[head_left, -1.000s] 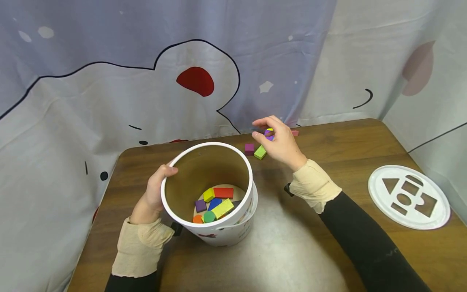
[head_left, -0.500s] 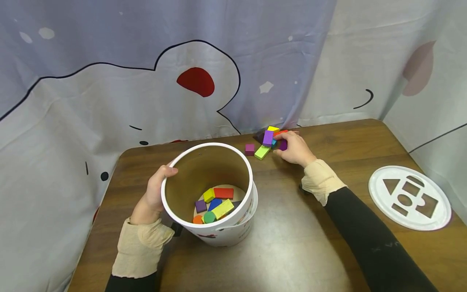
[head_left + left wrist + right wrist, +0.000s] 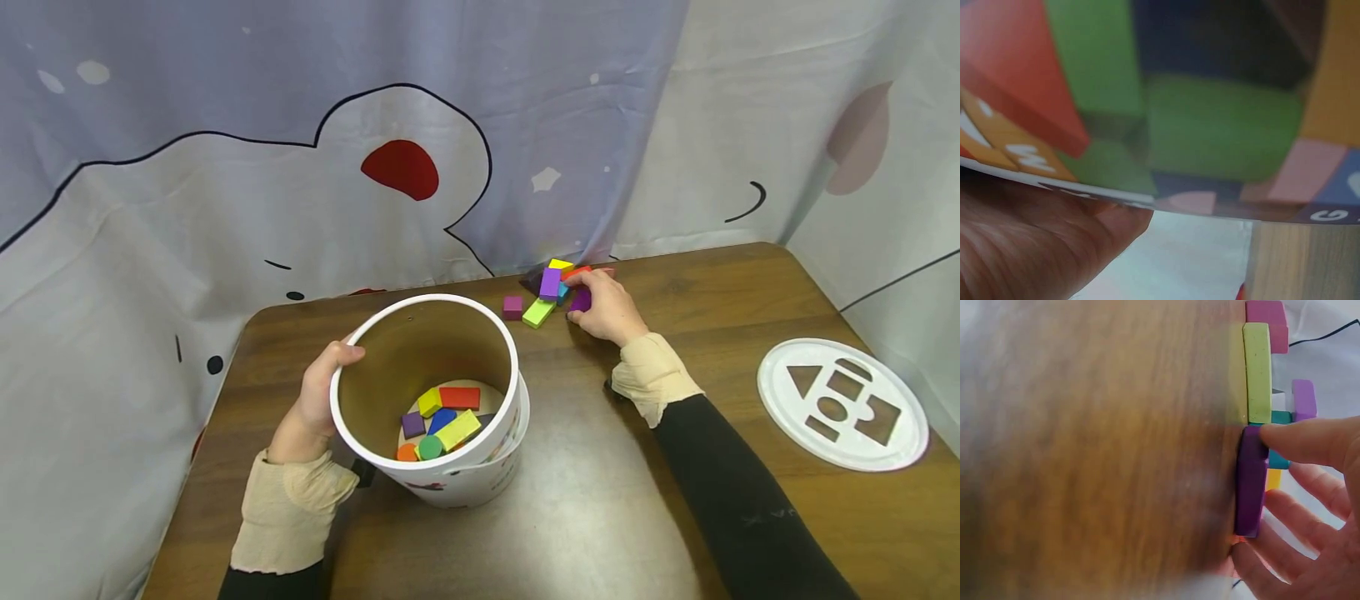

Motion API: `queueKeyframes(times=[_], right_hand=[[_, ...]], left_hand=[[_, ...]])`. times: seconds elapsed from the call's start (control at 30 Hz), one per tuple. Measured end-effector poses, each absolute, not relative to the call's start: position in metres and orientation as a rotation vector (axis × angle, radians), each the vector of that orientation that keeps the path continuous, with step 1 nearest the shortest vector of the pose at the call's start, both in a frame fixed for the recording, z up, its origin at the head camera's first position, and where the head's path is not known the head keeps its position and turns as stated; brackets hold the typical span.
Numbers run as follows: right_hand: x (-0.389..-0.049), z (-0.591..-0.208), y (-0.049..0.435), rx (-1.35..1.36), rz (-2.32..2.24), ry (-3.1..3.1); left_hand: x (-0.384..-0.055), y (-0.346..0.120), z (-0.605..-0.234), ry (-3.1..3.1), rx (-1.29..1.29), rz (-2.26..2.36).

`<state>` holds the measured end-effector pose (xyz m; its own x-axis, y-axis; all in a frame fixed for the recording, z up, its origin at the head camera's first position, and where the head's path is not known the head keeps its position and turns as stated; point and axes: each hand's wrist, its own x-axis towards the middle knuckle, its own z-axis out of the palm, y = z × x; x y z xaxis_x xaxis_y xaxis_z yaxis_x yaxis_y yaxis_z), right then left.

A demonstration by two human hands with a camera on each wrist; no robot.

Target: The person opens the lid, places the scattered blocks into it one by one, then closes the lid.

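Observation:
My left hand [image 3: 322, 392] grips the rim of a white round bucket [image 3: 347, 425] at its left side, thumb over the edge. Inside lie several coloured blocks, among them a red block [image 3: 460, 397], a yellow block [image 3: 457, 429] and a green round block [image 3: 431, 447]. At the table's far side, my right hand [image 3: 606, 308] pinches a purple block [image 3: 1252, 487] between thumb and fingers, down at the table surface. Beside it are a lime-green block [image 3: 538, 313], a violet block [image 3: 551, 284], a teal block [image 3: 1280, 456] and a magenta cube [image 3: 513, 308].
A white round lid [image 3: 780, 417] with shaped cut-outs lies on the right of the wooden table [image 3: 600, 500]. A patterned curtain [image 3: 300, 208] hangs behind the table's far edge, close to the block pile. In the left wrist view the bucket's printed side fills most of the frame.
From above the pile, my right hand has moved right and down onto the purple block, which has shifted slightly. My left hand and the bucket have stayed in place.

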<state>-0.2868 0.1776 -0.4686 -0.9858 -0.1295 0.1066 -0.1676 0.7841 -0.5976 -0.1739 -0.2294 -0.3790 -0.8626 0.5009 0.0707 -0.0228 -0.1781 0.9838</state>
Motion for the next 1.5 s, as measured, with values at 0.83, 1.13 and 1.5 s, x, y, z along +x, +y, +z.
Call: queueKeyframes(times=[0.83, 1.13, 1.5], right_hand=[[-0.248, -0.427, 0.173, 0.159, 0.676, -3.059], [-0.225, -0.379, 0.144, 0.336, 1.028, -2.745], [-0.175, -0.331, 0.114, 0.713, 1.278, -2.294]], left_hand=[[-0.167, -0.231, -0.373, 1.748, 0.483, 2.147], [-0.166, -0.236, -0.374, 1.798, 0.49, 2.132], [-0.165, -0.232, -0.375, 1.773, 0.498, 2.131]])
